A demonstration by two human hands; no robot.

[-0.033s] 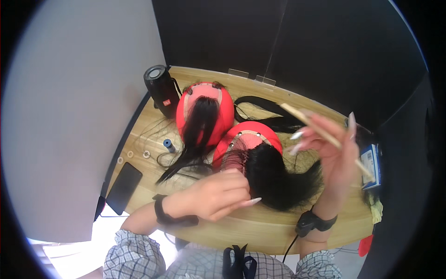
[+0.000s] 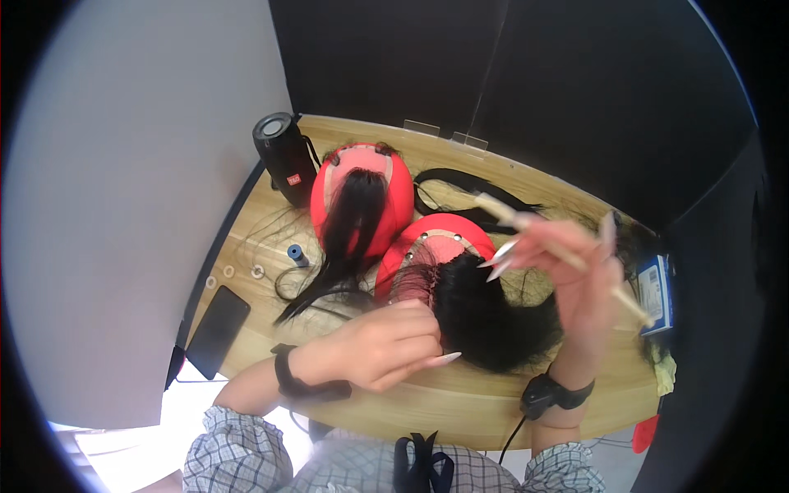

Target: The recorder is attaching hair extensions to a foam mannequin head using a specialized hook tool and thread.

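Observation:
My left hand (image 2: 394, 341) is closed against the near side of the front red wig head (image 2: 448, 225); what its fingers pinch, if anything, is hidden. A pink lace wig cap (image 2: 441, 245) covers this head. Thick black hair (image 2: 486, 316) on the cap sweeps to the right, while finer loose strands lie by my left hand. Above the hair's right side, my right hand (image 2: 567, 259) grips a slim pale wooden stick (image 2: 499, 209), slanting from upper left to lower right. That hand is blurred by motion.
Behind stands a second red wig head (image 2: 399, 197) with a black hair bundle. A black cylindrical speaker (image 2: 289, 164), a dark phone (image 2: 219, 331) and a small blue bottle (image 2: 297, 255) are at left. A blue-white box (image 2: 656, 293) is at right; dark panels (image 2: 575, 99) enclose the table.
My right hand has shifted left with the wooden stick, nearer to the black hair on the front wig head. My left hand stays in place.

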